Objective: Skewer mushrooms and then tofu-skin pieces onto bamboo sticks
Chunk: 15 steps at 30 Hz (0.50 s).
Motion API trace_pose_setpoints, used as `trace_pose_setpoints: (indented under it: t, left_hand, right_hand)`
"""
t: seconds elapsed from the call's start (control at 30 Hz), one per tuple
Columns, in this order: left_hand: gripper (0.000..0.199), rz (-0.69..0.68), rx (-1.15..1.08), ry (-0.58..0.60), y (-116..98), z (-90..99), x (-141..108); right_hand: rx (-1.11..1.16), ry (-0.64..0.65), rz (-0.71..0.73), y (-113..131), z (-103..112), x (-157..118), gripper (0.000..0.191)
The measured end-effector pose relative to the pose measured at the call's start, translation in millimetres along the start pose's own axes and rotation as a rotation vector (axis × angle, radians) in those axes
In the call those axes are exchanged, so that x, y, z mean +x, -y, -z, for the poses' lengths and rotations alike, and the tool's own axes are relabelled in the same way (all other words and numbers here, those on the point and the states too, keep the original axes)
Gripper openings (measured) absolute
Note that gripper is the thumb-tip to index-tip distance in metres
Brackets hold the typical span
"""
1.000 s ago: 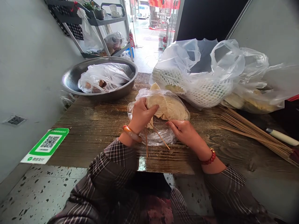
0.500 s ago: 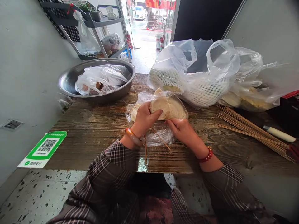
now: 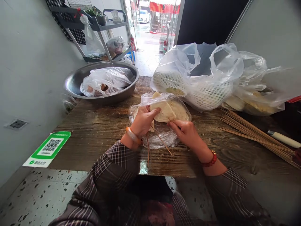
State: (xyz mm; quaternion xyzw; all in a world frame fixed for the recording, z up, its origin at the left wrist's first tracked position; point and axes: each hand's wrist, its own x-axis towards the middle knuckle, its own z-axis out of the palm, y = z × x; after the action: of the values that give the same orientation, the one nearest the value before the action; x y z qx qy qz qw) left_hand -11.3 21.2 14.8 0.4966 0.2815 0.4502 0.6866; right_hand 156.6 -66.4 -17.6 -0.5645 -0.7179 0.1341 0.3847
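My left hand (image 3: 142, 121) is closed on a thin, pale, flat sheet of food (image 3: 164, 110), thumb on top. My right hand (image 3: 185, 130) pinches a thin bamboo skewer at the sheet's lower right edge; little of that skewer shows between the fingers. Beneath the sheet, more pale rounds (image 3: 182, 110) lie stacked on a clear plastic bag (image 3: 168, 139). Below my left hand, loose skewers (image 3: 148, 152) point toward the table's front edge, and another skewer (image 3: 166, 147) slants across the bag. A small pale piece is partly visible under my left hand.
A steel basin (image 3: 103, 98) with a plastic bag in it stands back left. White bags (image 3: 209, 94) holding net-wrapped items sit back right. Bundled skewers (image 3: 256, 135) and a pale-handled tool (image 3: 287, 138) lie right. A green QR card (image 3: 49, 147) is at the left edge.
The pale sheet in my left hand has tilted, and its straight edge now shows at the right. My right fingers have stayed by its lower edge. The whole view has shifted slightly.
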Motion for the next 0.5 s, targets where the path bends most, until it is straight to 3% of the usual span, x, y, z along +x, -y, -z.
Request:
trace_pose_setpoints:
  t: [0.3, 0.5]
  left_hand:
    - [0.034, 0.058, -0.107, 0.032, 1.8, 5.5, 0.9]
    - [0.037, 0.076, -0.144, 0.116, 4.9, 4.7, -0.8]
  right_hand:
    - [0.036, -0.006, 0.026, -4.6, 0.4, -0.8, 0.034]
    - [0.025, -0.034, 0.071, -2.8, -0.1, 0.0, 0.038]
